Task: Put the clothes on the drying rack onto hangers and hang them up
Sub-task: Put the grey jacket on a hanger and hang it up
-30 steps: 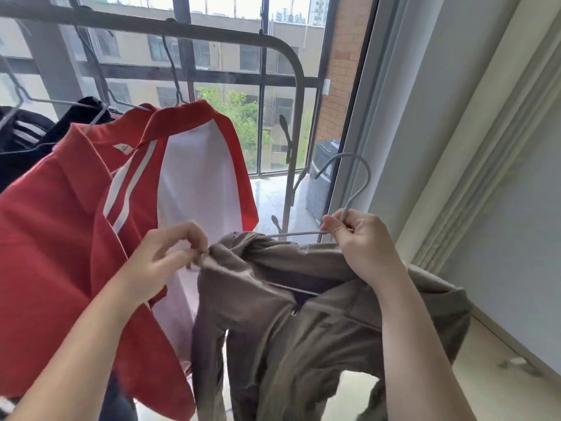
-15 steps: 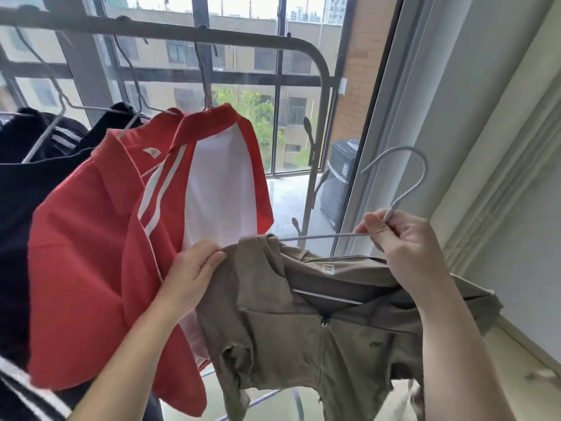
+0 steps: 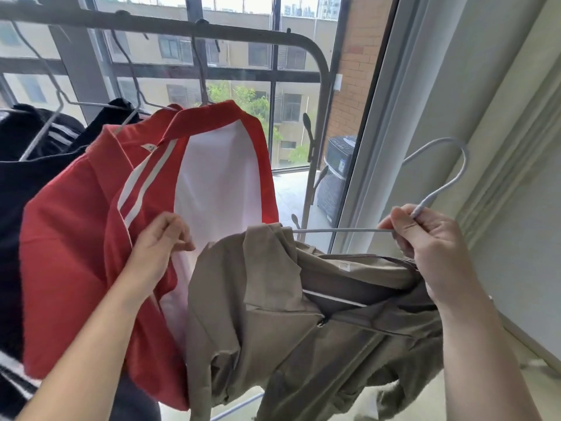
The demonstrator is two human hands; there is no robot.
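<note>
Right hand point(image 3: 431, 247) is clamped round the hanger point(image 3: 437, 177) at its neck, where hook meets bar. I hold it there so the hook stands free above my fist, ready for the rail point(image 3: 151, 25). The bar runs left from my fingers into one shoulder of the jacket point(image 3: 288, 314), which hangs in front of me, below the rail. Its other shoulder bunches under my wrist, so I judge it not seated yet. Left hand point(image 3: 161, 241) sits just beside the jacket's near shoulder, fingers curled — whether they pinch cloth I cannot tell. Behind it the red shirt point(image 3: 76, 253) hangs on the rail — I'd hook mine to its right.
</note>
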